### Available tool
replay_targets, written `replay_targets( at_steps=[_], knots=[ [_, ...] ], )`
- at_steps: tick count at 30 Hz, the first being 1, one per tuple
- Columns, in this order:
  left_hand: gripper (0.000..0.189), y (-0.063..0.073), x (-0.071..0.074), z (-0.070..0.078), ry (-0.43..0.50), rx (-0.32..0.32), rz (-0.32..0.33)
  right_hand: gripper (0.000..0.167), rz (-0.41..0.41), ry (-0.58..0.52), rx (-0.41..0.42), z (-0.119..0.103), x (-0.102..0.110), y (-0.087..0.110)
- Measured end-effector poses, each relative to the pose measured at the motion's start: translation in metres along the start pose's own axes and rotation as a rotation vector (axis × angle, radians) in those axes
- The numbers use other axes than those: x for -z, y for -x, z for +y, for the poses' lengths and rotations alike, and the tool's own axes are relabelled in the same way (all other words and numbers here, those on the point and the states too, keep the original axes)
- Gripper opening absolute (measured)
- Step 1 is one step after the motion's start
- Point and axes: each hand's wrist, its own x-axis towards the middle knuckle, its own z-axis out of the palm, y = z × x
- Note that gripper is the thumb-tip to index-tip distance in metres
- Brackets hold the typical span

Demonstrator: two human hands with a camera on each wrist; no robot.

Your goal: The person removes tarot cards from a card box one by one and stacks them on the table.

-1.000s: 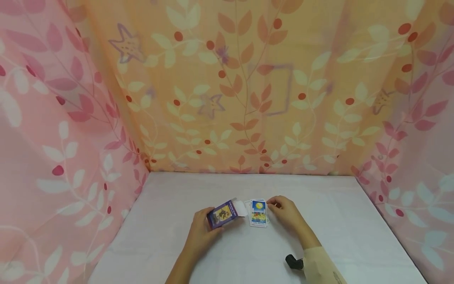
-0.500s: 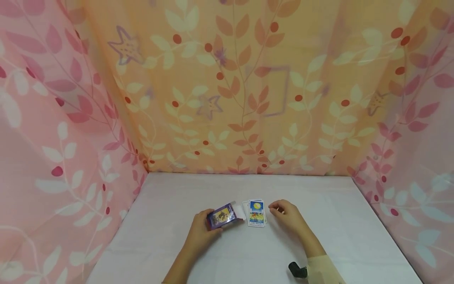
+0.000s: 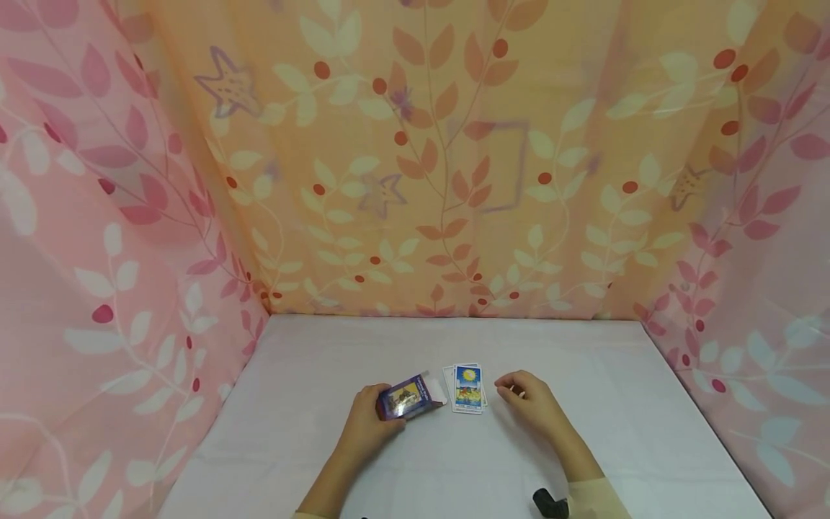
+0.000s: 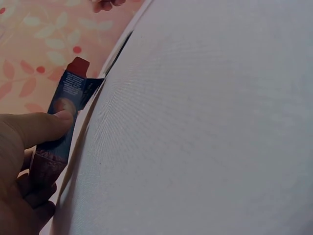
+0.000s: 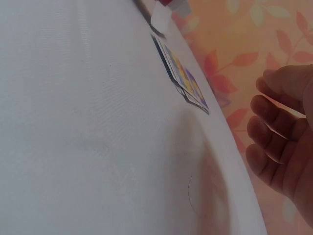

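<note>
A purple card box (image 3: 405, 398) with a yellow picture on its front is gripped by my left hand (image 3: 368, 425), thumb along its near side. Its end flap stands open toward the right, also visible in the left wrist view on the box (image 4: 73, 83). Just right of the box lies a small fanned stack of tarot cards (image 3: 468, 389), a sun picture on top. My right hand (image 3: 533, 407) hovers to the right of the cards, apart from them. Its fingers (image 5: 266, 129) are loosely bent and hold nothing.
All this is on a white-covered table (image 3: 324, 360). A black object (image 3: 550, 503) is by the right sleeve at the front. Leaf-patterned curtains (image 3: 447, 216) enclose the back and both sides.
My right hand has drawn back from the right edge of the cards, a little to the right and nearer. The left hand keeps hold of the box, which has tilted slightly.
</note>
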Motion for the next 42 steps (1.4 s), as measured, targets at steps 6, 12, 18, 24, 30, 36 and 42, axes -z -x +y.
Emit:
replay_targets(
  at_steps=[6, 12, 18, 24, 30, 36, 42],
  knots=[
    [0.078, 0.000, -0.002, -0.001, -0.052, -0.040, -0.002, 0.007, 0.025, 0.021, 0.034, 0.003, 0.003, 0.007],
    [0.077, 0.002, 0.000, -0.002, -0.079, -0.031, 0.003, 0.008, 0.039, 0.023, 0.066, 0.001, 0.005, 0.010],
    [0.077, 0.001, 0.000, -0.002, -0.109, -0.026, -0.016, 0.009, 0.033, 0.047, 0.066, 0.001, 0.008, 0.012],
    [0.079, 0.002, 0.001, 0.001, -0.122, -0.011, -0.040, 0.009, 0.029, 0.060, 0.098, 0.003, 0.011, 0.015],
    [0.079, 0.003, 0.000, 0.003, -0.160, -0.015, -0.043, 0.011, 0.046, 0.074, 0.128, 0.005, 0.016, 0.017],
    [0.086, 0.001, 0.003, 0.004, -0.154, -0.005, -0.069, 0.010, 0.041, 0.082, 0.159, 0.005, 0.020, 0.018],
    [0.090, 0.001, 0.010, 0.003, -0.093, 0.008, -0.096, 0.011, 0.050, 0.094, 0.175, 0.006, 0.023, 0.020]
  ],
)
